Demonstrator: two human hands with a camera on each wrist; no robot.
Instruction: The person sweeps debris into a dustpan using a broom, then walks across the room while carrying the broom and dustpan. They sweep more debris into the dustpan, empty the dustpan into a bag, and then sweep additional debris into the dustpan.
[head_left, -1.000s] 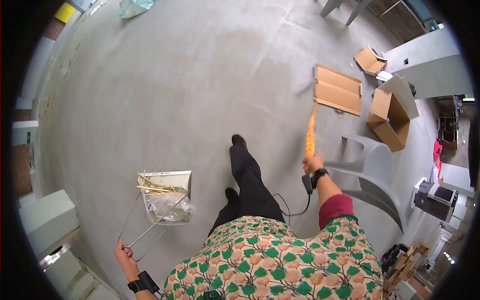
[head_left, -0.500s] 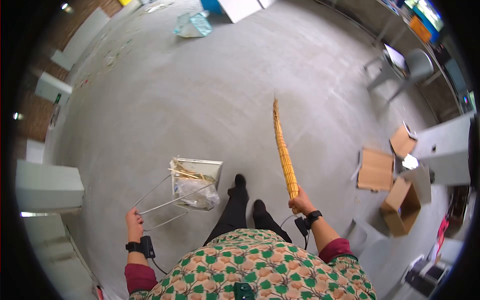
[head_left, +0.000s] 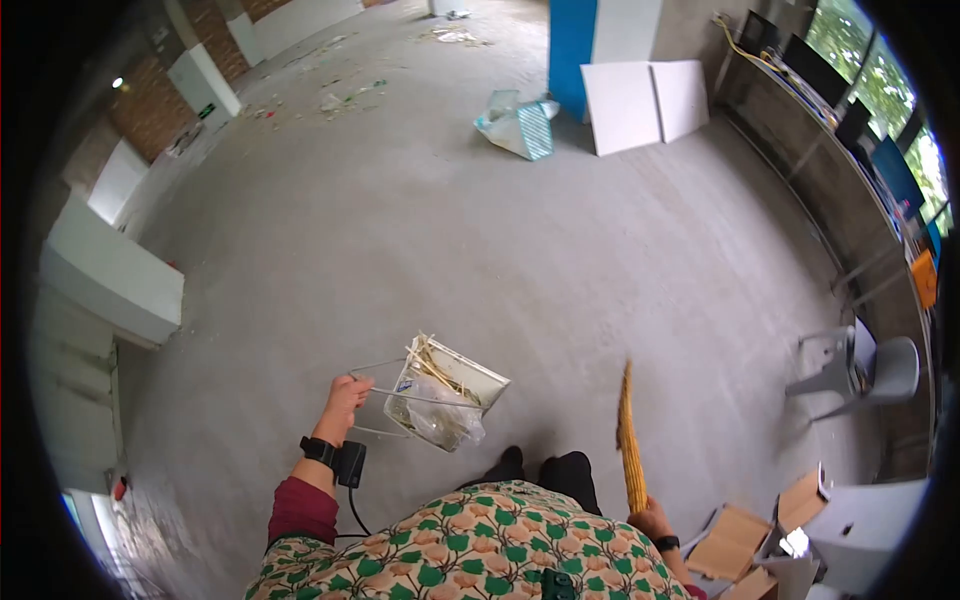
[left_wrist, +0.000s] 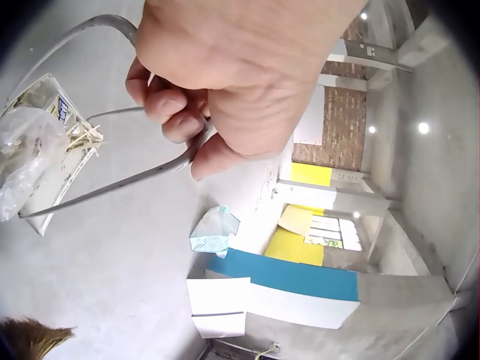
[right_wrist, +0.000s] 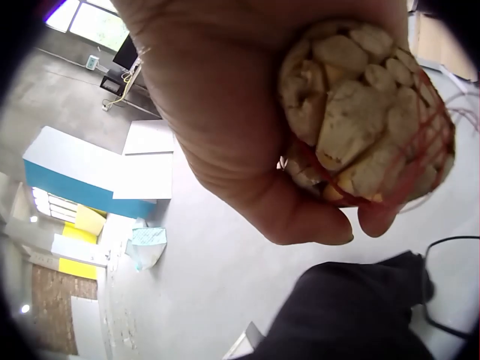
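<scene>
Left hand (head_left: pixel 343 396) has its fingers curled round the bent wire handle (left_wrist: pixel 112 180) of a dustpan (head_left: pixel 447 392), which hangs off the floor just at 3 o'clock of that hand, in front of the person's body. The pan is tilted and loaded: crumpled clear plastic (head_left: pixel 440 420) and a few straw bits (head_left: pixel 428 357) sit inside. The left wrist view confirms a full wrap on the wire, thumb underneath.

Right hand (head_left: pixel 652 521) grips the butt end of a straw broom (head_left: pixel 630 449); the right wrist view shows the bundled, red-tied stalk ends (right_wrist: pixel 367 127) poking out of the fist. The broom's long axis runs roughly 12 to 6 o'clock, brush end up and away from the person, butt down at the hand (low right edge of the head view).

Key relation: pan lies at about 10 o'clock from the right hand, well apart from the broom, with the person's legs (head_left: pixel 540 468) between; left hand is the nearer one to the pan, already carrying it.

Around: bare concrete floor (head_left: pixel 420 230), a teal bag (head_left: pixel 518 124) and white boards (head_left: pixel 645 102) at 12 o'clock, a grey chair (head_left: pixel 860 370) at 3, cardboard boxes (head_left: pixel 760 535) at 4.
</scene>
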